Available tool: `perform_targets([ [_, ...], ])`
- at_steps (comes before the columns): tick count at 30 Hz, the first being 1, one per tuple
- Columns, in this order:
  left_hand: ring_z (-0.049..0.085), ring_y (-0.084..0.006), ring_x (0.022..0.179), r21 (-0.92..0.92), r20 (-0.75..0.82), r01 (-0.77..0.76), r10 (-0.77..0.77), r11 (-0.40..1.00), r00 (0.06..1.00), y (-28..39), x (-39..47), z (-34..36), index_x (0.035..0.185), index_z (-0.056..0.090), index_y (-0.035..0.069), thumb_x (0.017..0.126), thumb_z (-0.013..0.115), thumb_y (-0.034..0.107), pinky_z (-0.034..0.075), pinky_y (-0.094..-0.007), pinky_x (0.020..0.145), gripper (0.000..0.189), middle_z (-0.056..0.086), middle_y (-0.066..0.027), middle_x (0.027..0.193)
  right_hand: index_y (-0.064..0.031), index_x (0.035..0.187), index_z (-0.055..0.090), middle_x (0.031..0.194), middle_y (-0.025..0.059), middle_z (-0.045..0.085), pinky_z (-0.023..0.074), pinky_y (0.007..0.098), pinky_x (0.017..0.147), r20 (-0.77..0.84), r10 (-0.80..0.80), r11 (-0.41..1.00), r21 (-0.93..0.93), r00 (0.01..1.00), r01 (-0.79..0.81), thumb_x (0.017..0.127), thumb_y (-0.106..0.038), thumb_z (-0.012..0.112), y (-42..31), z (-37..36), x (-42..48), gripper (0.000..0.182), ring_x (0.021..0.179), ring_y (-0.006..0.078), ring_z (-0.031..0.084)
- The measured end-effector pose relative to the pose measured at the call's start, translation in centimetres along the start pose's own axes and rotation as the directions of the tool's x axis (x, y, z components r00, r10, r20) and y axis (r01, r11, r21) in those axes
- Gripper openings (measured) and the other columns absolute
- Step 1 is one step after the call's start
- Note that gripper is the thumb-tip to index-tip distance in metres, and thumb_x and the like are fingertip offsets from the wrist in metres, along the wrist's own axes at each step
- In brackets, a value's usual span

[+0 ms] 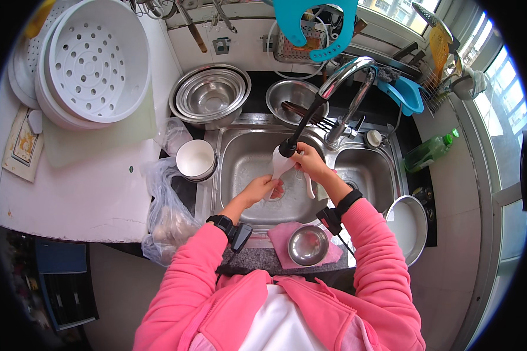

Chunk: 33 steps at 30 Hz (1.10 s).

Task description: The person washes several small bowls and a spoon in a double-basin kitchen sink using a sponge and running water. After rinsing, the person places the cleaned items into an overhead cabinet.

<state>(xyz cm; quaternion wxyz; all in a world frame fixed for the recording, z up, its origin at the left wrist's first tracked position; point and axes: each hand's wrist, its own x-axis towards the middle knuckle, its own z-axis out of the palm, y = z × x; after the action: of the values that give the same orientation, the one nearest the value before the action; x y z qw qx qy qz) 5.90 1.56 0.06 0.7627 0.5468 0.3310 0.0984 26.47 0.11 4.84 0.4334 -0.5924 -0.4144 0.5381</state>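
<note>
Over the large basin (235,162) of the steel sink, my left hand (260,191) grips the lower, narrow end of a white spoon (282,163). The spoon's wide end is right under the black hose nozzle (287,148) of the tap. My right hand (311,162) is at the spoon's wide end, fingers partly hidden behind it. From beneath that hand a second slim white handle (310,188) points down, apparently held in the palm. Whether water is running is hard to tell.
Nested steel bowls (213,94) and a steel bowl with dark utensils (296,98) stand behind the sink. White bowls (196,159) and a plastic bag (169,219) are left. A small steel bowl (308,245) sits on a pink cloth (281,234) in front; a pan (407,230) is right.
</note>
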Motion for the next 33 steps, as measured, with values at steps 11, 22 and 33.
perform_targets([
  [11,0.057,-0.0125,0.068,0.016,-0.276,-0.210,0.206,0.978,0.939,2.7,1.8,1.9,0.107,0.049,0.002,0.084,0.057,0.009,0.047,-0.0262,0.056,0.025,0.059,-0.0057,0.084,0.0025,0.091,0.061,0.082,0.0194,0.064,0.0491,0.0356,0.065,-0.117,-0.161,0.643,-0.766,0.980,0.014,0.079,-0.054,0.057,3.3,3.6,0.7,0.058,0.074,0.0292,0.064],
  [22,0.056,-0.0103,0.075,0.162,-0.367,-0.310,0.349,0.937,0.862,0.9,3.0,1.8,0.113,0.053,0.004,0.083,0.064,0.020,0.045,-0.0248,0.063,0.036,0.060,-0.0053,0.094,-0.0054,0.090,0.065,0.077,0.0164,0.065,0.0489,0.0413,0.073,-0.085,0.043,0.764,-0.640,0.995,-0.088,0.082,-0.033,0.050,1.5,-0.7,0.9,0.033,0.078,0.0341,0.063],
  [33,0.057,-0.0096,0.086,0.056,-0.217,-0.184,0.191,0.981,0.957,2.5,2.2,-0.7,0.105,0.060,0.002,0.079,0.067,0.014,0.044,-0.0246,0.077,0.030,0.062,-0.0033,0.094,0.0055,0.110,0.053,0.092,0.0248,0.062,0.0517,0.0378,0.064,-0.601,-0.165,0.795,-0.550,0.782,-0.256,0.074,-0.004,0.044,0.5,-21.5,1.1,0.038,0.074,0.0320,0.065],
])
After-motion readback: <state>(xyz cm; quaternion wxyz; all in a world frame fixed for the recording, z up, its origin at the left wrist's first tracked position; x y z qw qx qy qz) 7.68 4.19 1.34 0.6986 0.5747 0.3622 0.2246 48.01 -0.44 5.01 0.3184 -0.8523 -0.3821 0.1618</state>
